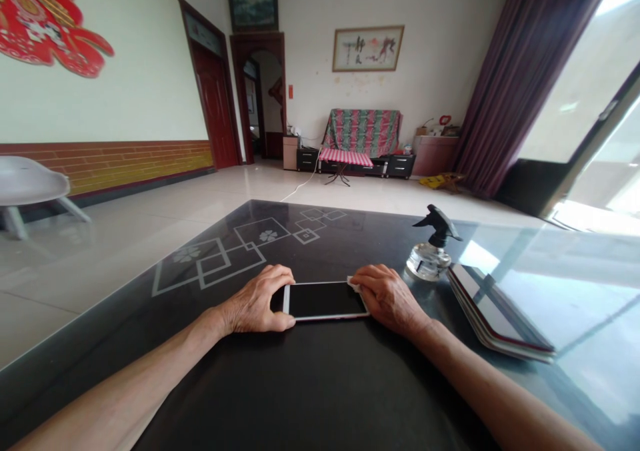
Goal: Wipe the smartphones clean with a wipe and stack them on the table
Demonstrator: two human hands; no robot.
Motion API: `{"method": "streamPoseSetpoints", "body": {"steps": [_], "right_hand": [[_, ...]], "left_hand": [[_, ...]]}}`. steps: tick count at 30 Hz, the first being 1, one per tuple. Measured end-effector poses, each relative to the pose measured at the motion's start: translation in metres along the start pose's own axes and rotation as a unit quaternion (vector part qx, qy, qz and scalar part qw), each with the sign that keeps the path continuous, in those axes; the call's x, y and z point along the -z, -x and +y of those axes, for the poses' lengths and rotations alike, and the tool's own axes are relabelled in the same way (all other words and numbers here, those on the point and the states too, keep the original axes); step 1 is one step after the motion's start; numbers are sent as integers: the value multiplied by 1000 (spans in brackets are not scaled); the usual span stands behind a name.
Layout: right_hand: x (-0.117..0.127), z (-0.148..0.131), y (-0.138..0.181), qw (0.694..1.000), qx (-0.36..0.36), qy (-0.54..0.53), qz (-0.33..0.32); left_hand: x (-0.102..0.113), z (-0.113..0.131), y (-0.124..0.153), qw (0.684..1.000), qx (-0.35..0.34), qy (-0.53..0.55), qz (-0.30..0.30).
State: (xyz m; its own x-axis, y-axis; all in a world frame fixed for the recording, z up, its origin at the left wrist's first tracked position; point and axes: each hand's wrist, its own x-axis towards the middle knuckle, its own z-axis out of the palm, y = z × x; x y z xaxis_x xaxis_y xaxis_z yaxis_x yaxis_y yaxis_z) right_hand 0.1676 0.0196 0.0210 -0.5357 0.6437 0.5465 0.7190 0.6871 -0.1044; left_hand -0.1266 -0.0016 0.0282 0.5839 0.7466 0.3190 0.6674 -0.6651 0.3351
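A smartphone (325,300) with a white frame and a dark screen lies sideways on the black tabletop, its long side across my view. My left hand (260,301) grips its left end, thumb at the near edge and fingers at the far edge. At the right end, my right hand (387,297) is closed around a small white cloth (353,281), of which only a corner shows at the fingertips. That cloth touches the phone's right end; the rest of it is hidden under the fingers.
Right of my right hand stands a clear spray bottle (429,261) with a black trigger head. Beside it lies a stack of flat tablet-like devices (503,311). The dark table (300,384) has a pale square pattern at its far left. A white chair (30,184) stands off to the left.
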Motion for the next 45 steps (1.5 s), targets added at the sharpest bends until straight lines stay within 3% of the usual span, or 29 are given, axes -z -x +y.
{"method": "streamPoseSetpoints", "body": {"steps": [16, 20, 28, 40, 45], "right_hand": [[11, -27, 13, 997, 69, -24, 34], [7, -23, 11, 998, 47, -5, 35], [3, -20, -4, 996, -22, 77, -36], [4, -75, -12, 992, 69, 13, -104], [13, -56, -10, 988, -15, 100, -118]], "left_hand": [[-2, -1, 0, 1000, 6, 8, 9], [-3, -2, 0, 1000, 5, 6, 10], [-2, -1, -1, 1000, 5, -4, 9], [1, 2, -2, 1000, 5, -10, -1], [0, 1, -2, 1000, 6, -9, 0]]}}
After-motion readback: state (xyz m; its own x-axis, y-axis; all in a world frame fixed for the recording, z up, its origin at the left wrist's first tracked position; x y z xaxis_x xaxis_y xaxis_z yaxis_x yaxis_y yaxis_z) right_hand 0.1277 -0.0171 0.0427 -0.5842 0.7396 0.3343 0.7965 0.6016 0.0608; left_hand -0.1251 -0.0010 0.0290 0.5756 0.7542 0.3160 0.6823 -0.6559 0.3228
